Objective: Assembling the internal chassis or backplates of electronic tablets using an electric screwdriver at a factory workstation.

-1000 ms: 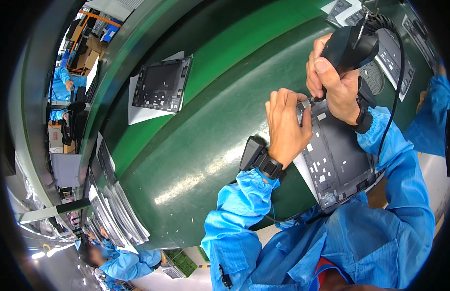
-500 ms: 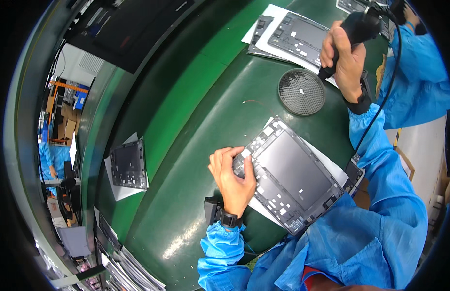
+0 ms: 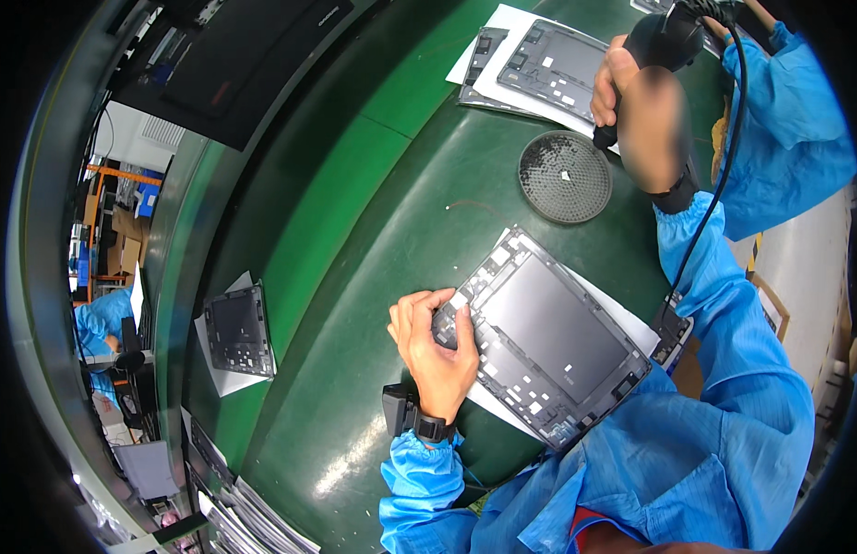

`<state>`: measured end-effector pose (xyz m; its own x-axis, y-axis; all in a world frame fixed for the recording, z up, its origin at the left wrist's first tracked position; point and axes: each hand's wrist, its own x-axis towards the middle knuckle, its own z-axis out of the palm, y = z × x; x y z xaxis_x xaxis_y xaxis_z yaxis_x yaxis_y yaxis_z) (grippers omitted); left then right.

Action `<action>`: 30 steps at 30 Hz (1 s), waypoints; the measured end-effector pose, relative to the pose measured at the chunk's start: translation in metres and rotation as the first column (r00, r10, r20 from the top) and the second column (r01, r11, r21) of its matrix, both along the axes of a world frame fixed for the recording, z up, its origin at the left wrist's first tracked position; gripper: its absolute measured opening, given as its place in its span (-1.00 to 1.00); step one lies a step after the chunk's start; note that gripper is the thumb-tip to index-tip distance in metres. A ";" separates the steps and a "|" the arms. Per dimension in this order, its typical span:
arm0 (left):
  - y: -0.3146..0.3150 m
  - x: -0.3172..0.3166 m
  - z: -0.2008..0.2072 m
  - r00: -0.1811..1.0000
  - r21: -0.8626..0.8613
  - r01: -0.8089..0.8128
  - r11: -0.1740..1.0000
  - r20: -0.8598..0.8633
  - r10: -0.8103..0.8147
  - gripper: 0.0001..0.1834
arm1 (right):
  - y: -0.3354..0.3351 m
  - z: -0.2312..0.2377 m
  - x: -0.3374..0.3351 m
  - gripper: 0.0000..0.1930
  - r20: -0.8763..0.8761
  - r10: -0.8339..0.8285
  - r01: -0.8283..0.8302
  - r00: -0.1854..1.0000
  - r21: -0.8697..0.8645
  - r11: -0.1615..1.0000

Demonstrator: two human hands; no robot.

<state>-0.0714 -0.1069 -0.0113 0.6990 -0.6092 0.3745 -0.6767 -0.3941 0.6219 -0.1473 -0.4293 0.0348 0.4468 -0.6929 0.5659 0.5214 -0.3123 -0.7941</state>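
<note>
My left hand (image 3: 437, 365) pinches the left corner of a dark tablet housing (image 3: 562, 319), thumb on its face and fingers curled at the edge. The housing lies tilted on a white sheet (image 3: 622, 303), its large flat grey panel facing up beside small white pads. A black corded electric screwdriver (image 3: 664, 42) is gripped in my right hand (image 3: 652, 129), which is partly blurred. The tool's tip end points down by the right rim of a round dark tray (image 3: 581, 192) with a dimpled surface. Small dark pieces, probably screws, gather at the tray's upper left.
More tablet housings (image 3: 553, 63) lie on white sheets at the far side. Another housing (image 3: 239, 328) sits on the green strip at left, above stacked panels (image 3: 253, 517). The black cable (image 3: 744, 120) hangs beside my right arm. A co-worker's blue sleeve (image 3: 797, 120) is at upper right.
My right hand and the screwdriver have shifted slightly left against the tray's right rim. The whole view has moved a little. My left hand stays on the housing's corner.
</note>
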 end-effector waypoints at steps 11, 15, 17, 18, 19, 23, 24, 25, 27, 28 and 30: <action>0.003 0.001 -0.004 0.999 -0.046 0.019 0.999 0.028 -0.018 -0.76 | 0.005 0.004 0.002 -0.78 0.038 -0.033 0.034 0.999 -0.037 0.999; 0.006 0.002 -0.006 0.999 -0.061 0.013 0.998 0.052 -0.010 -0.77 | 0.056 0.043 0.008 -0.74 0.147 0.192 -0.190 0.970 -0.027 0.981; 0.007 0.003 -0.011 0.999 -0.076 -0.007 0.997 0.051 0.011 -0.73 | 0.116 0.048 0.029 -0.76 0.174 0.293 -0.304 0.940 0.043 0.952; 0.007 0.003 -0.015 0.999 -0.087 -0.013 0.996 0.051 0.017 -0.71 | 0.141 0.051 0.034 -0.75 0.193 0.352 -0.375 0.916 0.099 0.922; 0.006 0.001 -0.016 0.997 -0.085 -0.060 0.995 0.048 0.064 -0.69 | 0.157 0.047 0.039 -0.75 0.151 0.415 -0.432 0.897 0.107 0.895; 0.007 0.000 -0.020 0.989 -0.114 -0.107 0.988 0.092 0.118 -0.64 | 0.198 0.019 0.058 -0.76 0.108 0.575 -0.585 0.811 0.137 0.799; 0.007 0.001 -0.019 0.989 -0.123 -0.108 0.987 0.090 0.119 -0.63 | 0.201 0.015 0.059 -0.76 0.065 0.585 -0.588 0.809 0.129 0.799; 0.007 0.001 -0.020 0.989 -0.124 -0.108 0.986 0.087 0.120 -0.61 | 0.204 0.013 0.060 -0.76 0.063 0.595 -0.598 0.801 0.133 0.790; 0.008 0.000 -0.020 0.989 -0.123 -0.117 0.985 0.073 0.127 -0.60 | 0.208 0.011 0.062 -0.76 0.058 0.607 -0.606 0.793 0.188 0.773; 0.008 0.000 -0.019 0.991 -0.123 -0.113 0.986 0.061 0.122 -0.59 | 0.209 0.009 0.063 -0.76 0.056 0.609 -0.608 0.791 0.189 0.771; 0.010 -0.001 -0.017 0.993 -0.099 -0.114 0.988 0.013 0.116 -0.64 | 0.211 0.007 0.064 -0.75 0.061 0.592 -0.592 0.804 0.180 0.786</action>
<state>-0.0726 -0.0973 -0.0279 0.7547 -0.4847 0.4421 -0.6421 -0.4079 0.6490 -0.0830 -0.2180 0.0422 0.8026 -0.3822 0.4580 0.5573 0.2067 -0.8042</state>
